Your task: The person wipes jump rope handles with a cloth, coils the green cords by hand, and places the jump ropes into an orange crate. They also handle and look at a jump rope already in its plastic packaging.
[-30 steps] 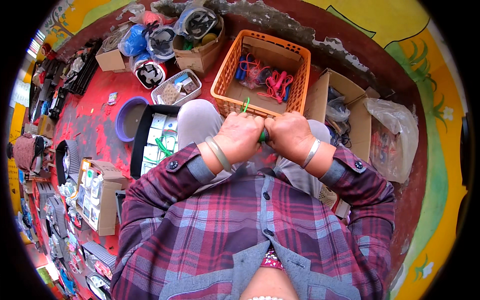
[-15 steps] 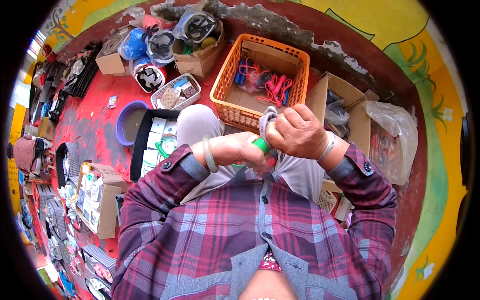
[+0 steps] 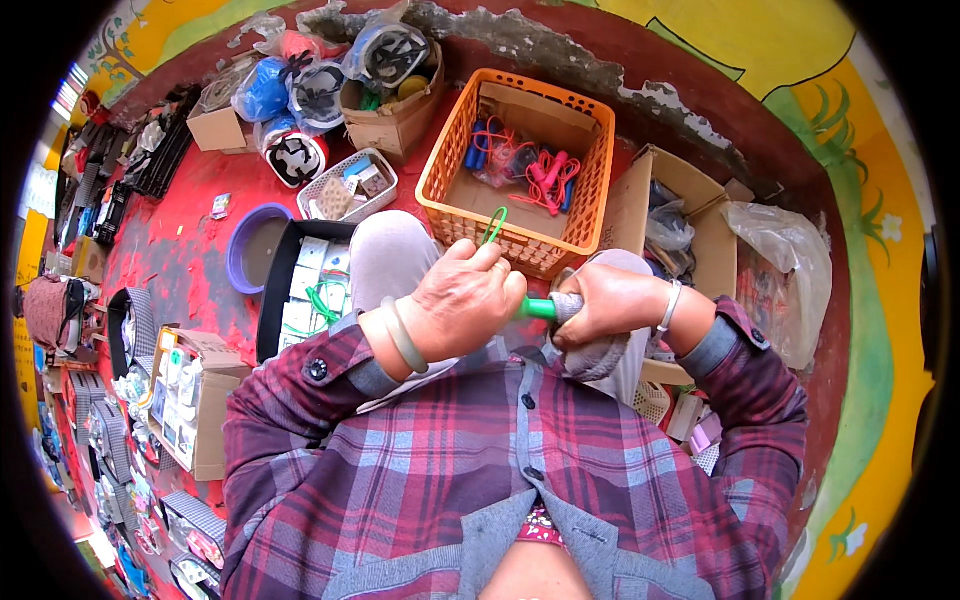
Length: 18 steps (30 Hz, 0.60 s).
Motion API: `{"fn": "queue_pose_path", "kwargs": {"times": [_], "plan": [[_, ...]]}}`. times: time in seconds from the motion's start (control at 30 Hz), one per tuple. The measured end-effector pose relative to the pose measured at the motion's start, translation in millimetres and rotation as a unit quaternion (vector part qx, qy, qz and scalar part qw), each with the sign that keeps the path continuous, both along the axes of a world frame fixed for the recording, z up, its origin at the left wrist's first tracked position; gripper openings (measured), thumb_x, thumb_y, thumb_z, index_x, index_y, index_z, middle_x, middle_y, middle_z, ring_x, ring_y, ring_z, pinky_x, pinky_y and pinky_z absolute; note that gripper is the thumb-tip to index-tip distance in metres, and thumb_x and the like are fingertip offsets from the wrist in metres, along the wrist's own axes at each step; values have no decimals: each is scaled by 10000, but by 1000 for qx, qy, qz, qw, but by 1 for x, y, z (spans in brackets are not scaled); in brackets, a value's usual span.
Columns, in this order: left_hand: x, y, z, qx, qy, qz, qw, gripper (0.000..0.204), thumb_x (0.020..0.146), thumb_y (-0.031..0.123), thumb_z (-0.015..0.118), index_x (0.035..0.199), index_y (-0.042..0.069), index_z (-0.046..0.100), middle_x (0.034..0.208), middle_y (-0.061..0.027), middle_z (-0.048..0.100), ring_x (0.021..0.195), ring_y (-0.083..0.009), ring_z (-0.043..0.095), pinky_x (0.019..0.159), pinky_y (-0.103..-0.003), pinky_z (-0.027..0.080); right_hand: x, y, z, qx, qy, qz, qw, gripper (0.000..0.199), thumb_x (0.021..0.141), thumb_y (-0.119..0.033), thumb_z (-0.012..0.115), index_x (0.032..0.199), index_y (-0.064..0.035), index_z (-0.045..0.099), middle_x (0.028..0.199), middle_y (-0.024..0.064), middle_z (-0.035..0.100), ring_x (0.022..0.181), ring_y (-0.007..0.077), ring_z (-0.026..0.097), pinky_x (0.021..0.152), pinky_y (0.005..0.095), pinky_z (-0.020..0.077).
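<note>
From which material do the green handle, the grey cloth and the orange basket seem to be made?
The green handle looks like smooth plastic, judging by its even, bright colour. The grey cloth seems a soft, matte textile, because it bunches; fibre unclear. The orange basket is probably moulded plastic, slightly glossy, with regular openings.

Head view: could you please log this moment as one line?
left hand: closed, green cord loop showing above | right hand: gripping grey cloth around green handle | beyond: orange basket holding jump ropes
</note>
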<state>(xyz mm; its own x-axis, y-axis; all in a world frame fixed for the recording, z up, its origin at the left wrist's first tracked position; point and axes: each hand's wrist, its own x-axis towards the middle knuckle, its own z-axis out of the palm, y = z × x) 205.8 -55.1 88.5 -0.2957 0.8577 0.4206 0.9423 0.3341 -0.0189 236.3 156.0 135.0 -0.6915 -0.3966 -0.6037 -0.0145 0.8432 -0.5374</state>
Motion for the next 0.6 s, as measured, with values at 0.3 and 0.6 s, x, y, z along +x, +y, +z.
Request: {"fn": "queue_pose_path", "kwargs": {"times": [0.3,0.6], "plan": [[12,-9,16,27,-60,14,998,209,612,152,657,717,74,494,738,-79,547,824,-248,560,695,-348,404,3,15,9,-59,-54,21,997,361,642,-351,731,785,-31,646,667,72,638,637,152,607,582,295,472],[-21,-101,-4,467,-640,101,602,362,894,394,469,817,53,565,757,-11,508,668,-102,449,596,-226,349,-1,59,-7,-411,-32,-253,875,327,924,-224,497,1145,12,546,1056,64,610,973,136,560,872,257,423]]}}
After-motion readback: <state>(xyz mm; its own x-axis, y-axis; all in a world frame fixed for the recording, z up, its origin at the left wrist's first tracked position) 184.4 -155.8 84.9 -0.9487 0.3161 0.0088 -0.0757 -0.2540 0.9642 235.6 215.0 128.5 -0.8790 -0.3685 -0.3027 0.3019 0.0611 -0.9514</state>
